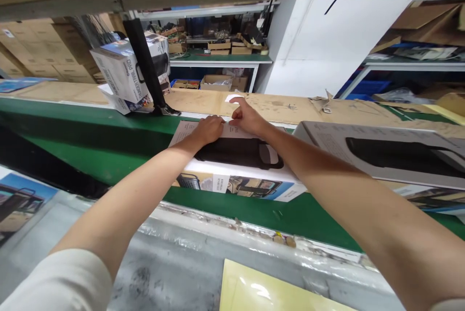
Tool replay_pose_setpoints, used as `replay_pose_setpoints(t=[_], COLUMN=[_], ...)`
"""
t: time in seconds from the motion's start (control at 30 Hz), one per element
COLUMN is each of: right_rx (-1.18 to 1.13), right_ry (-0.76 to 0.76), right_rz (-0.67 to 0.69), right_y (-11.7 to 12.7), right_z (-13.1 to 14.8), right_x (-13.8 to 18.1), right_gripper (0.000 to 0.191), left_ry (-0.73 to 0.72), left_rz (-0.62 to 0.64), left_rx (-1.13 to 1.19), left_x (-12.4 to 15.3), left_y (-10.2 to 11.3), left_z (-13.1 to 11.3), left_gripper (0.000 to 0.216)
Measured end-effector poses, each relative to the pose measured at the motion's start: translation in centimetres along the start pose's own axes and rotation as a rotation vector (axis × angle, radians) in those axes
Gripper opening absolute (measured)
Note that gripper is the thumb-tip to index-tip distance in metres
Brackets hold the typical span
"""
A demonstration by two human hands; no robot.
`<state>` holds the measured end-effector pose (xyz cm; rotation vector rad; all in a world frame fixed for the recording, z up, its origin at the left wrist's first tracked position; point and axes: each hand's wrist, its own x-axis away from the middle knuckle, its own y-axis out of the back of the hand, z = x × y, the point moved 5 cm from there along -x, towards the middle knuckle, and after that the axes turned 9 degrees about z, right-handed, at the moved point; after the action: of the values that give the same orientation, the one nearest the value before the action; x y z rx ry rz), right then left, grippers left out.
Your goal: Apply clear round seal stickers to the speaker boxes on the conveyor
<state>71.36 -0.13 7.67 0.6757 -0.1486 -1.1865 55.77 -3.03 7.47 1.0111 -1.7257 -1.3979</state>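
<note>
A white printed product box (238, 165) lies flat on the green conveyor belt (98, 151) in front of me. My left hand (209, 128) rests on the box's far top edge with its fingers curled down against it. My right hand (245, 116) is beside it at the same far edge, its forefinger stretched out and touching a small white label (232, 98) on the cardboard strip behind the belt. The other fingers of that hand are curled in.
A second, larger box (385, 153) lies on the belt to the right. Another box (125, 76) leans against a black post (145, 66) at the left. Cardboard sheets (290, 106) line the belt's far side, with shelves beyond. A yellow sheet (261, 291) lies near me.
</note>
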Motion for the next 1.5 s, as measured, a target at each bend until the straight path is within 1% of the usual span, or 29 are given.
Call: replay_pose_setpoints(t=[0.07, 0.1, 0.17, 0.2, 0.27, 0.3, 0.33, 0.4, 0.5, 0.57, 0.6, 0.67, 0.7, 0.77, 0.8, 0.83, 0.87, 0.9, 0.97, 1.0, 1.07, 1.13, 1.17, 1.23, 1.3, 1.4, 1.5], right_rx=[0.034, 0.049, 0.091, 0.119, 0.181, 0.212, 0.244, 0.304, 0.377, 0.376, 0.35, 0.262, 0.216, 0.151, 0.132, 0.112, 0.085, 0.046, -0.079, -0.156, -0.297, -0.383, -0.404, -0.426, -0.431, -0.392, -0.34], right_ry=[-0.04, -0.034, 0.048, 0.11, 0.206, 0.217, 0.203, 0.132, -0.024, -0.089, -0.085, -0.023, 0.008, 0.013, -0.008, -0.033, -0.062, -0.094, -0.168, -0.21, -0.288, -0.329, -0.337, -0.336, -0.337, -0.371, -0.4], right_rz=[-0.041, -0.081, -0.152, -0.158, -0.084, -0.032, 0.008, 0.046, 0.051, 0.007, -0.042, -0.174, -0.239, -0.324, -0.335, -0.326, -0.298, -0.254, -0.134, -0.068, 0.032, 0.059, 0.045, -0.006, -0.051, -0.102, -0.142], right_y=[0.2, 0.4, 0.6, 0.4, -0.5, -1.1, -1.7, -2.3, -2.0, -0.7, 0.3, 2.8, 4.2, 6.8, 7.9, 8.8, 9.4, 9.9, 10.1, 10.1, 9.7, 9.5, 9.4, 9.1, 8.5, 7.2, 5.8], right_z=[-0.4, -0.3, 0.5, 1.1, 2.2, 2.5, 2.6, 2.5, 1.8, 1.7, 1.9, 2.7, 3.1, 4.0, 4.4, 4.7, 5.1, 5.3, 5.5, 5.5, 5.4, 5.1, 4.9, 4.5, 4.1, 3.5, 2.8], right_x=[-0.1, 0.1, 0.8, 1.3, 2.1, 2.2, 2.3, 1.8, 1.0, 1.4, 2.1, 4.7, 6.4, 10.2, 12.1, 13.7, 15.2, 16.3, 17.9, 18.4, 18.9, 19.1, 19.0, 18.7, 18.1, 16.9, 15.4], right_gripper=[0.071, 0.069, 0.065, 0.064, 0.068, 0.071, 0.075, 0.083, 0.092, 0.093, 0.091, 0.084, 0.077, 0.052, 0.037, 0.026, 0.024, 0.027, 0.033, 0.036, 0.041, 0.043, 0.044, 0.045, 0.045, 0.039, 0.037], left_ry=[0.003, 0.005, 0.009, 0.009, 0.012, 0.016, 0.02, 0.031, 0.03, 0.008, -0.003, -0.013, -0.005, 0.051, 0.096, 0.139, 0.162, 0.153, 0.034, -0.046, -0.188, -0.29, -0.335, -0.427, -0.536, -0.696, -0.752], left_rz=[-0.005, -0.009, -0.013, -0.014, -0.016, -0.016, -0.014, -0.011, -0.003, 0.021, 0.044, 0.093, 0.123, 0.171, 0.175, 0.16, 0.127, 0.081, 0.024, 0.035, 0.124, 0.219, 0.243, 0.244, 0.256, 0.315, 0.312], left_rx=[0.006, 0.008, 0.014, 0.016, 0.021, 0.022, 0.023, 0.022, 0.031, 0.024, 0.01, -0.036, -0.06, -0.11, -0.134, -0.148, -0.148, -0.129, -0.052, -0.011, 0.03, 0.023, 0.014, 0.025, 0.078, 0.177, 0.282], left_x=[0.1, 0.1, 0.1, 0.1, 0.1, 0.2, 0.2, 0.4, 0.8, 1.1, 1.1, 1.1, 1.0, 0.6, 0.3, -0.1, -0.6, -1.1, -2.1, -2.5, -3.2, -3.6, -3.7, -4.0, -4.3, -4.8, -5.3], left_y=[0.0, 0.1, 0.1, 0.1, 0.2, 0.2, 0.3, 0.5, 0.8, 0.9, 0.9, 1.1, 1.1, 1.4, 1.5, 1.7, 1.8, 1.9, 1.5, 1.0, -0.3, -1.3, -1.6, -1.7, -1.4, -1.2, -1.0], left_z=[0.1, 0.2, 0.4, 0.5, 0.7, 0.8, 0.9, 1.1, 1.1, 0.9, 0.8, 0.5, 0.4, 0.0, -0.5, -1.2, -2.3, -3.8, -7.7, -9.8, -13.4, -15.3, -15.6, -15.3, -14.3, -12.8, -11.4], left_gripper=[0.041, 0.041, 0.041, 0.041, 0.041, 0.04, 0.04, 0.041, 0.043, 0.045, 0.047, 0.054, 0.058, 0.067, 0.071, 0.074, 0.075, 0.073, 0.062, 0.055, 0.046, 0.044, 0.045, 0.042, 0.036, 0.029, 0.029])
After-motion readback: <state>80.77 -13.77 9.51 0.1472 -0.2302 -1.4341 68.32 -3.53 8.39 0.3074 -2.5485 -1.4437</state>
